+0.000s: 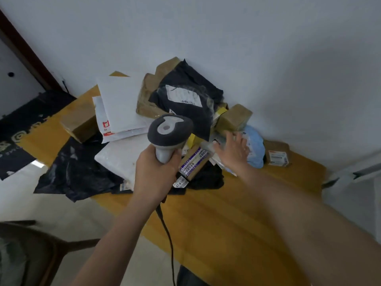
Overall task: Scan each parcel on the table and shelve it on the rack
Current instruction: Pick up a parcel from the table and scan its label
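**Scanner in the left grip, right hand open over the parcel heap**

Scanner sits in the left hand, fingers wrapped round its pale grey handle; the dark, rounded head points away from the person toward the pile, and a black cable trails down from the butt. The right hand is spread open and holds nothing; it hangs over the right side of the heap, beside a blue padded mailer and just short of a small brown box.

Nearest both hands is a small cardboard parcel with a printed label on top, lying between them just right of the scanner handle, its long axis running diagonally away from the person. The right hand seems better placed to lift it, while the scanner head already passes above it.

Farther out, the yellow wooden surface carries soft, crinkled black poly bags, a black bag with a white label, smooth white mailers, taped brown boxes and a labelled carton at the right. No rack is in view.
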Demonstrator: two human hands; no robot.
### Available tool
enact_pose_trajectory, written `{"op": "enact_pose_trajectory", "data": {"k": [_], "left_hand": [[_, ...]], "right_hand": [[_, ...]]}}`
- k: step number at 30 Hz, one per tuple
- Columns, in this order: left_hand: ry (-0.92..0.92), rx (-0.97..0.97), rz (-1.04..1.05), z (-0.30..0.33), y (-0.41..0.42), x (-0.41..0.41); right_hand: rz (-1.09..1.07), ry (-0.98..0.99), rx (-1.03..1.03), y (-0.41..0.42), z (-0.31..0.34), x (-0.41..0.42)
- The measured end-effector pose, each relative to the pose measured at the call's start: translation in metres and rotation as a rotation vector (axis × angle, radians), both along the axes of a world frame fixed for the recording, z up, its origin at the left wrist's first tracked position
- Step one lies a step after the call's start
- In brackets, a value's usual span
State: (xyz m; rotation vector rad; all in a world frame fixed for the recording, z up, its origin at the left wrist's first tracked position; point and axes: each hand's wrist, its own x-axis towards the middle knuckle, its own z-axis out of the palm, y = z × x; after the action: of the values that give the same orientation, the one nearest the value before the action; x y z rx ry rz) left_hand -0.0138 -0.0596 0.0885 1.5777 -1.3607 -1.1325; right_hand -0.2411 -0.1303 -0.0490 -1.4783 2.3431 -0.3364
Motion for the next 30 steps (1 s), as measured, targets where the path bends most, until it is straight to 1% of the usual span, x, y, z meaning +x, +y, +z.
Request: {"op": "enact_pose_trajectory", "data": {"k": [6,9,11,13,15,20,21,25,30], "left_hand": [[-0.006,0.06,-0.004,-0.022,-0.068,-0.029],[-0.027,0.098,-0.027,-0.031,-0.085,-0.035],[-0.05,0.105,-0.038,-0.034,-0.093,-0.038],[-0.069,0.095,-0.045,-0.035,-0.099,-0.038],[-0.083,0.09,-0.052,-0.034,-0.101,-0.038],[-0.079,0.098,-0.078,-0.029,-0.101,-0.034],[-0.074,0.097,-0.086,-0.029,-0.099,-0.033],[-0.091,0.075,-0.145,-0.031,-0.087,-0.024],[-0.069,0.119,-0.15,-0.041,-0.072,-0.022]], "right_hand": [[-0.137,-0.011,0.002,-0.082,-0.015,-0.049],[-0.212,-0.113,0.025,-0.112,-0.023,-0.06],[-0.271,-0.194,0.083,-0.127,-0.029,-0.065],[-0.31,-0.24,0.147,-0.136,-0.031,-0.067],[-0.373,-0.281,0.16,-0.14,-0.031,-0.068],[-0.606,-0.37,0.226,-0.132,-0.023,-0.071],[-0.594,-0.358,0.234,-0.13,-0.022,-0.069],[-0.369,-0.226,0.233,-0.123,-0.024,-0.06],[-0.3,-0.159,0.238,-0.095,-0.045,-0.066]]}}
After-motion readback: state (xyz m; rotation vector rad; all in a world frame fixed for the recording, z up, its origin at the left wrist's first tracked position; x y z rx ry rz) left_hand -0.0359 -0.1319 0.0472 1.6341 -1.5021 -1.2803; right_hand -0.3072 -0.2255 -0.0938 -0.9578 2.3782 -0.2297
